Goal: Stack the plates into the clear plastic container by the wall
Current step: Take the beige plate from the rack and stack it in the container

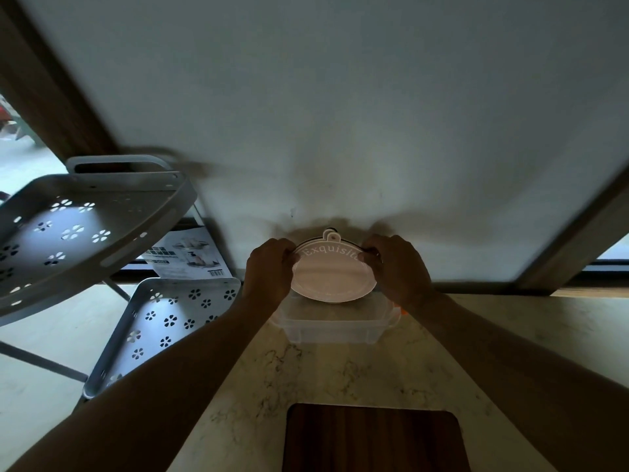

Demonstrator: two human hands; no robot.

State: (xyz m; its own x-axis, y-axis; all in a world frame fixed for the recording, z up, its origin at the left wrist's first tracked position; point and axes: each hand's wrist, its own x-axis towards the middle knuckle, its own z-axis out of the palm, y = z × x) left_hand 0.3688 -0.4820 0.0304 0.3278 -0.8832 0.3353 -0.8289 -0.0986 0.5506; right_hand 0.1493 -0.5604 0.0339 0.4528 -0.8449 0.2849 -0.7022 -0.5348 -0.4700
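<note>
Plate (332, 279) – "Exquisite" lettering, two-hand grip

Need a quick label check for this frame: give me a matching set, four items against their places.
Items:
1. plate pack
2. clear container
3. wooden board
4. grey perforated rack

Places:
A. near edge of the counter, bottom of view
B. held between left hand and right hand
C. left of the counter
D. on the counter by the wall, under the hands

Pairs: 1-B, 2-D, 3-A, 4-C

left hand (269, 267), right hand (398, 267), both gripping
</note>
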